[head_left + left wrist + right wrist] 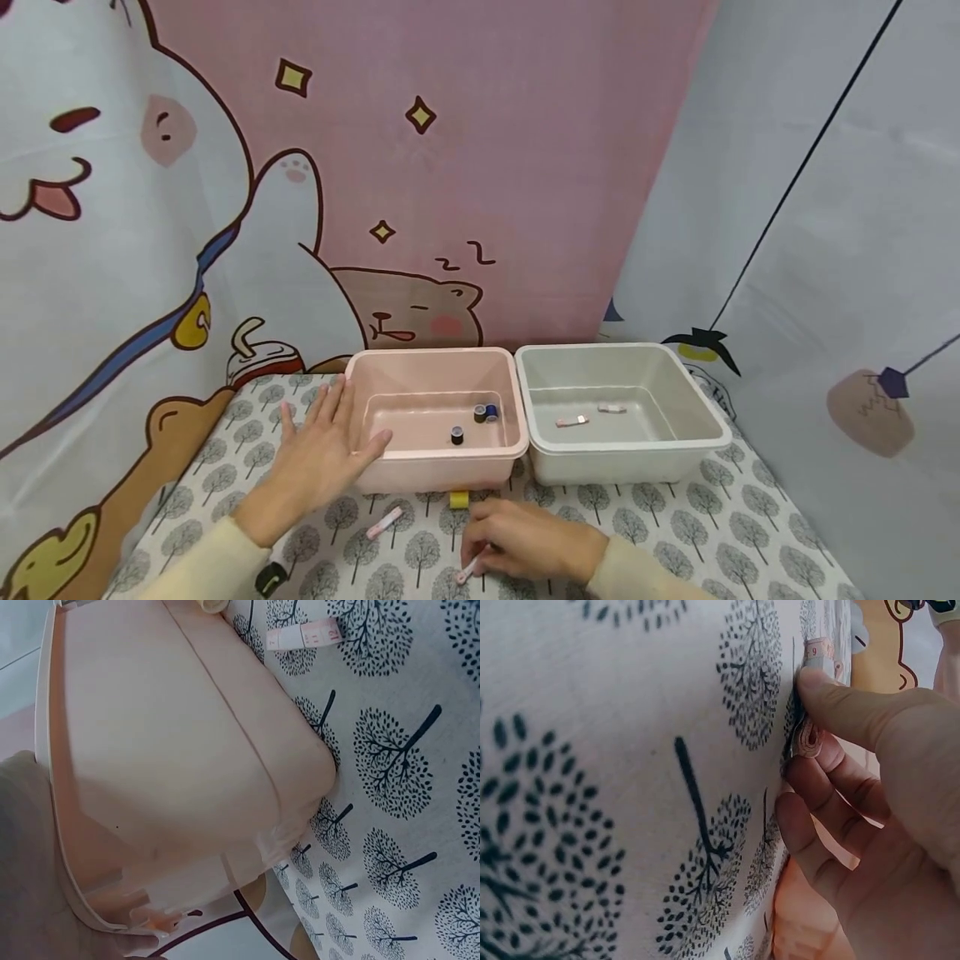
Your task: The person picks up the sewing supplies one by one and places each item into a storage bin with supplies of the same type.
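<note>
Your L hand [321,452] is wide, fingers straight, at the pink bin [431,475]'s L rim. Your R hand [528,537] pinches a tape [467,573] in front of the bin; 2nd tape [384,522] & yellow spool [459,500] also in front.

grey-on-white tree-print tablecloth [420,550] lying flat | pink-and-white cartoon backdrop [555,167] hanging behind | printed on it: yellow four-pointed stars [420,115], sleeping brown bear [420,304], big white animal [90,267] wearing blue collar [150,335] with yellow bell [192,325]

A folded pink-and-white measuring tape [467,572] is pinched in front of the pink bin [435,476].
</note>
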Tool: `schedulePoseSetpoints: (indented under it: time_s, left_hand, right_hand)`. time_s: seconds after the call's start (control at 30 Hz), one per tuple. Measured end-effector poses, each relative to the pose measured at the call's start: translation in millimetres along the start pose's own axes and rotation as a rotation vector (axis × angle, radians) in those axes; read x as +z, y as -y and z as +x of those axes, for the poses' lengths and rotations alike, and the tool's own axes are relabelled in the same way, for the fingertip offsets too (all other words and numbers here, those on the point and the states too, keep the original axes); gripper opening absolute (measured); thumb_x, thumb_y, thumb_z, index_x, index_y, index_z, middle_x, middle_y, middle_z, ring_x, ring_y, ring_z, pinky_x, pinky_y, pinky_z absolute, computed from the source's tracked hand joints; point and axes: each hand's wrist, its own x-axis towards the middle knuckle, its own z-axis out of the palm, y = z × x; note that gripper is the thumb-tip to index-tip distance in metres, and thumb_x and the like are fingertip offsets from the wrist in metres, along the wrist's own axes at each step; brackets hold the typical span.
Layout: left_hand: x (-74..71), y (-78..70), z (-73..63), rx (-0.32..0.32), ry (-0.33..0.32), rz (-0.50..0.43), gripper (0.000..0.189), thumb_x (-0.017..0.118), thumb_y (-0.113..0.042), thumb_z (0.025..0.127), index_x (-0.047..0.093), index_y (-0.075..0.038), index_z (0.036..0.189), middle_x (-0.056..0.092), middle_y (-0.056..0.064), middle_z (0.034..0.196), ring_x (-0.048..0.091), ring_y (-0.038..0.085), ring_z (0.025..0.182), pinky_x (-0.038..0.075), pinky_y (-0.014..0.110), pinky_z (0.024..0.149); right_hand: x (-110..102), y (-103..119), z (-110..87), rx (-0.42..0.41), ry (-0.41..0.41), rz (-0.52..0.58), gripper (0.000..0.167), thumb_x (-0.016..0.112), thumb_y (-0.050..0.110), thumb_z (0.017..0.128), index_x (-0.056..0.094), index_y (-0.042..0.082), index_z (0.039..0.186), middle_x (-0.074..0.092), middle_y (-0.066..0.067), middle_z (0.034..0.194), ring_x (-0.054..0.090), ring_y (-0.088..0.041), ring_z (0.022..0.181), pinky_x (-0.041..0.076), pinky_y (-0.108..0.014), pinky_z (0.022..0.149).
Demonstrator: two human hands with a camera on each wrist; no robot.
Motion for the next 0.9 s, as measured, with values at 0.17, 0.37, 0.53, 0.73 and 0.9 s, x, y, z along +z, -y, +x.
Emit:
schedulePoseSetpoints:
  time_s: [0.17,0.37,0.53,0.73,0.9]
  left_hand:
    - [2.8,3.2,-0.2,-0.001,-0.004,-0.026,0.115,0.039,-0.086,0.113,0.020,0.001,0.185,0.012,0.022,0.196,0.017,0.055,0.181,-0.004,0.097,0.132]
    - [0.8,1.1,-0.4,-0.007,-0.004,-0.036,0.112,0.042,-0.084,0.113,0.021,0.000,0.185,0.012,0.020,0.196,0.017,0.053,0.181,-0.003,0.099,0.130]
    - [-5.7,2.2,5.3,-0.001,-0.002,-0.022,0.110,0.042,-0.082,0.114,0.019,0.000,0.185,0.011,0.020,0.196,0.018,0.054,0.181,-0.004,0.099,0.130]
    - [-4.0,2.7,6.1,-0.005,0.014,-0.030,0.112,0.041,-0.083,0.114,0.017,-0.001,0.185,0.010,0.019,0.196,0.016,0.054,0.181,-0.005,0.098,0.130]
    - [0.4,0.0,0.3,-0.022,0.006,-0.022,0.113,0.041,-0.085,0.113,0.018,-0.001,0.185,0.013,0.020,0.196,0.018,0.054,0.181,-0.002,0.098,0.131]
  right_hand:
    - [1,0,0.6,-0.025,0.001,-0.012,0.009,0.090,0.029,0.104,0.086,0.032,0.112,0.074,0.017,0.107,0.060,0.015,0.094,0.048,-0.001,0.084]
    - [-2,1,2.7,-0.039,0.006,-0.052,0.011,0.091,0.029,0.103,0.085,0.031,0.111,0.074,0.016,0.105,0.057,0.013,0.091,0.047,-0.003,0.083]
    - [-1,3,5.7,-0.017,-0.020,-0.061,0.013,0.091,0.028,0.102,0.084,0.032,0.112,0.075,0.017,0.110,0.062,0.013,0.096,0.053,-0.007,0.086]
    - [5,4,1.2,-0.004,-0.040,-0.063,0.011,0.090,0.026,0.104,0.085,0.032,0.111,0.074,0.017,0.109,0.064,0.013,0.096,0.053,-0.006,0.085]
    - [8,3,-6.7,0.011,-0.059,-0.070,0.010,0.090,0.028,0.104,0.085,0.033,0.111,0.074,0.019,0.109,0.063,0.014,0.095,0.055,-0.008,0.085]
